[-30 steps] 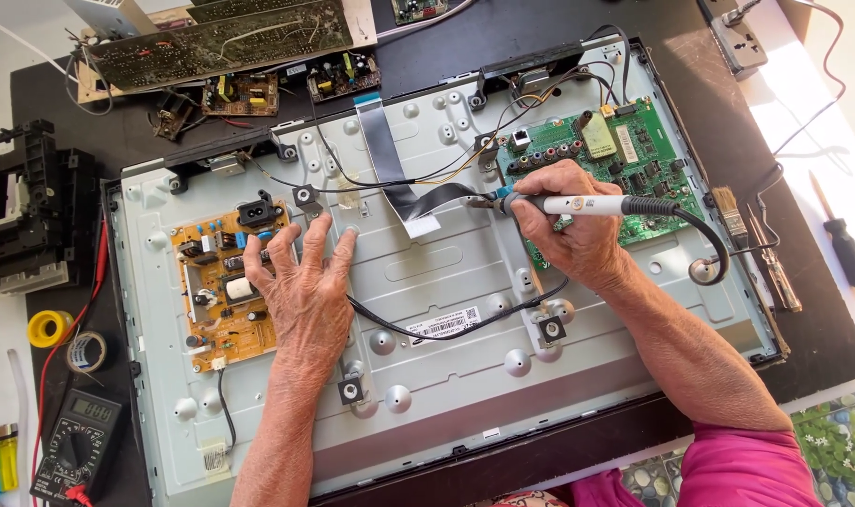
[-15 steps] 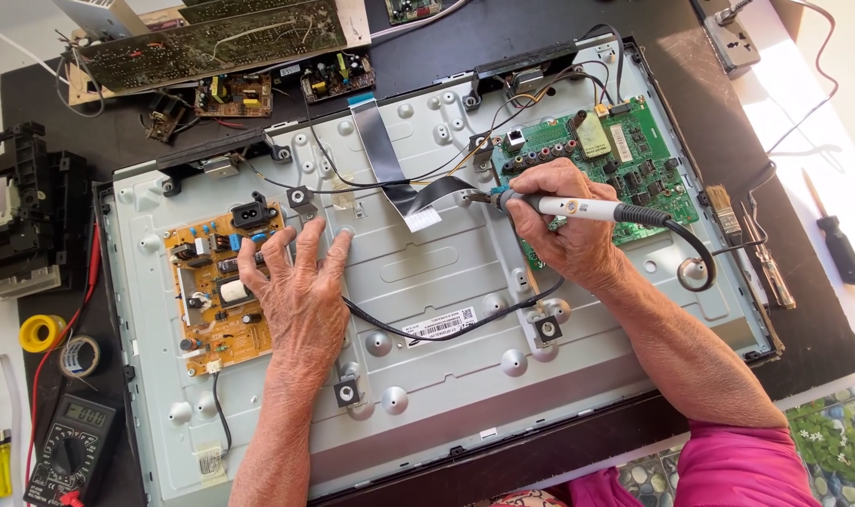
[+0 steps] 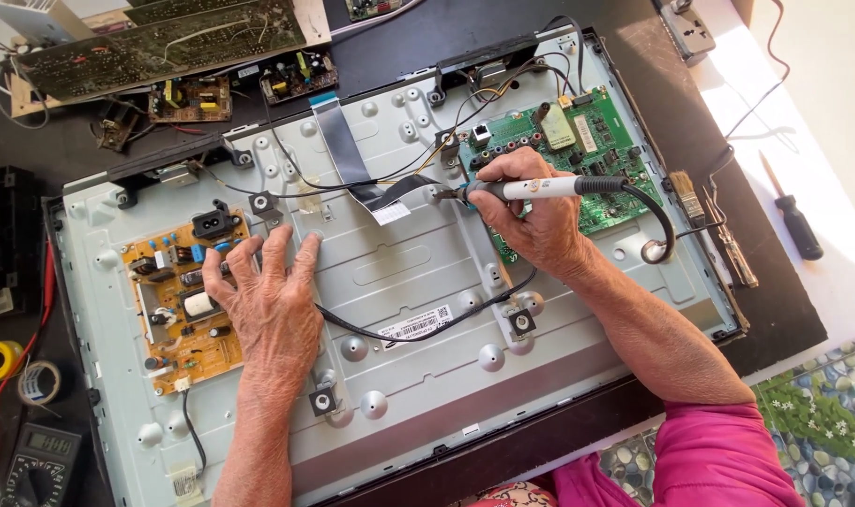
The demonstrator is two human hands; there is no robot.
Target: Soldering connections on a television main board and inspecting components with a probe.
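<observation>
Power board [image 3: 179, 300]: on panel [image 3: 418, 310], left end
Main board [image 3: 573, 155]: right end
Screwdriver [image 3: 792, 214]: right of panel
Multimeter [image 3: 38, 465]: left, near corner

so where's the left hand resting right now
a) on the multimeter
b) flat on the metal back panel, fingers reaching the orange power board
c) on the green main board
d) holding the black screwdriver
b: the left hand lies spread, palm down, on the grey metal panel, its fingertips at the edge of the orange power board, while the right hand holds the pen-shaped tool.
</observation>
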